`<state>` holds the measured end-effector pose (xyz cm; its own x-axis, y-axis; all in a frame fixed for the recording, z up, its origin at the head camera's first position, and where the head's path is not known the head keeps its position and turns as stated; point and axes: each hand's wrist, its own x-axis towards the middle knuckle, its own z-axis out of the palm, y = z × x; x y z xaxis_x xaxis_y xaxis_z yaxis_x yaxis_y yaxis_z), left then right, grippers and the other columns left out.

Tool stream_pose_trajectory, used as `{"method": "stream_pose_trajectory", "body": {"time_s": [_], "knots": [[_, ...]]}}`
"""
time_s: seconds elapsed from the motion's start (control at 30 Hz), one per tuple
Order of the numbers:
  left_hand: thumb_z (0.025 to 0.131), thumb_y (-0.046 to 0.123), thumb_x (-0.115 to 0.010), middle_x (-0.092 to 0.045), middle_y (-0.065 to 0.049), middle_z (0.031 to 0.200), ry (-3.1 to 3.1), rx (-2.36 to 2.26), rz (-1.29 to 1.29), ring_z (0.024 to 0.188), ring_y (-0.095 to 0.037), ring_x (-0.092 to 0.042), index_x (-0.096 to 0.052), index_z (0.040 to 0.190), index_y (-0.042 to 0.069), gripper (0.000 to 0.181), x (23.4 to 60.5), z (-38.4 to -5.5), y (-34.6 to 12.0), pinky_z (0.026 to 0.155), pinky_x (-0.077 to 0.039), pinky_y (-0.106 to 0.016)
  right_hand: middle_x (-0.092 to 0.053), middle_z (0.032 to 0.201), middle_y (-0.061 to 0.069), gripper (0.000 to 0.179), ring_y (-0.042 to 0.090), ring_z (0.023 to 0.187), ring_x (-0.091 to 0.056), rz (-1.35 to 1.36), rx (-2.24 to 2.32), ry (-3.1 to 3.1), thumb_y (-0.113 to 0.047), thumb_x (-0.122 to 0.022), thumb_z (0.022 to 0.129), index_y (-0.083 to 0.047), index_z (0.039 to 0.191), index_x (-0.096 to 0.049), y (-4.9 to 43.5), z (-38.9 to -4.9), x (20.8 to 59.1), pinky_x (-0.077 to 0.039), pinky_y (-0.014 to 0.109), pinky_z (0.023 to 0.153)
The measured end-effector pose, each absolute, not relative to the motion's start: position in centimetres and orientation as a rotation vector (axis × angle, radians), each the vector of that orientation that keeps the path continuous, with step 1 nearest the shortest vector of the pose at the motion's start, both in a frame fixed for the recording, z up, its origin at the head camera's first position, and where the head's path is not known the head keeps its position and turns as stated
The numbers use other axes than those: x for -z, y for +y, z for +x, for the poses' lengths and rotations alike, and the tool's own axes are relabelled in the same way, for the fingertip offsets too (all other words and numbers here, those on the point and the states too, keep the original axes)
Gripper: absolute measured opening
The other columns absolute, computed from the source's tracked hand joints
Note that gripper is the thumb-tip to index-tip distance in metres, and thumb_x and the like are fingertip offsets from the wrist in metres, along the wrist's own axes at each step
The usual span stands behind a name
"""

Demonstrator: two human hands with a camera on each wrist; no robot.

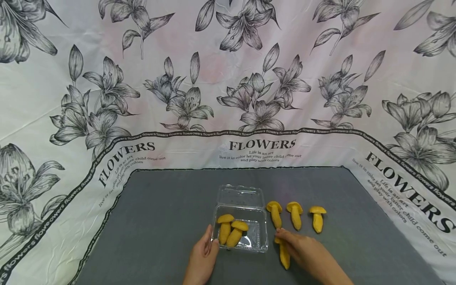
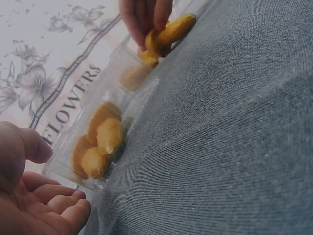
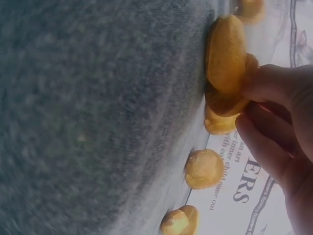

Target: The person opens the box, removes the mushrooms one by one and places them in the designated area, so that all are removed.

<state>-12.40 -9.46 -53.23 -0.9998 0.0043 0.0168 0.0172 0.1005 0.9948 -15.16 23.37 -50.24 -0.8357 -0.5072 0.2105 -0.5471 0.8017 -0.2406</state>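
The right hand pinches 1 mushroom by its cap beside the box, the left hand's thumb and fingers parted; a light, steady hold should stop it twisting.

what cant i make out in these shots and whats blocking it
Upper part of the held mushroom: head view, mostly covered by the right hand.
Near left corner of the clear clamshell: head view, partly behind the left hand.
Rest of the topmost mushroom: right wrist view, cut off by the top edge.
Far yellow shape: left wrist view, blurred through the clamshell.
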Motion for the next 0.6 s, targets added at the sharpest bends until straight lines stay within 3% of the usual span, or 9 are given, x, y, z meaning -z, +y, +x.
{"method": "stream_pose_trajectory", "body": {"time_s": [0.37, 0.53, 0.6], "knots": [[0.109, 0.01, -0.06, -0.03, -0.036, 0.162, -2.305, 2.093, -0.03, 0.149, -0.049, -0.034, -0.032, 0.156, -0.018, 0.062, 53.3, -12.2, -9.4, 0.116, -0.041, -0.045, -0.077, 0.126, 0.01, 0.035, 0.022, 0.106, -0.077, 0.949, -0.528, -2.812, 0.0, -0.077, 0.094, -0.009, 0.128, -0.073, 23.6, -15.3, 48.8, -0.066, 0.031, 0.078], [0.109, 0.01, -0.06, -0.031, -0.036, 0.162, -2.304, 2.085, -0.016, 0.149, -0.049, -0.035, -0.032, 0.156, -0.019, 0.062, 53.4, -12.1, -9.4, 0.116, -0.042, -0.045, -0.077, 0.127, 0.006, 0.035, 0.017, 0.109, -0.076, 0.917, -0.569, -2.816, -0.002, -0.075, 0.096, -0.01, 0.13, -0.072, 23.2, -15.3, 48.0, -0.066, 0.03, 0.079], [0.108, 0.01, -0.06, -0.031, -0.036, 0.162, -2.301, 2.083, -0.014, 0.148, -0.049, -0.036, -0.032, 0.155, -0.019, 0.062, 53.4, -12.1, -9.4, 0.115, -0.042, -0.045, -0.076, 0.127, 0.006, 0.037, 0.007, 0.095, -0.075, 0.919, -0.604, -2.798, 0.0, -0.075, 0.095, -0.01, 0.131, -0.072, 23.2, -15.2, 47.8, -0.064, 0.025, 0.072]]}}
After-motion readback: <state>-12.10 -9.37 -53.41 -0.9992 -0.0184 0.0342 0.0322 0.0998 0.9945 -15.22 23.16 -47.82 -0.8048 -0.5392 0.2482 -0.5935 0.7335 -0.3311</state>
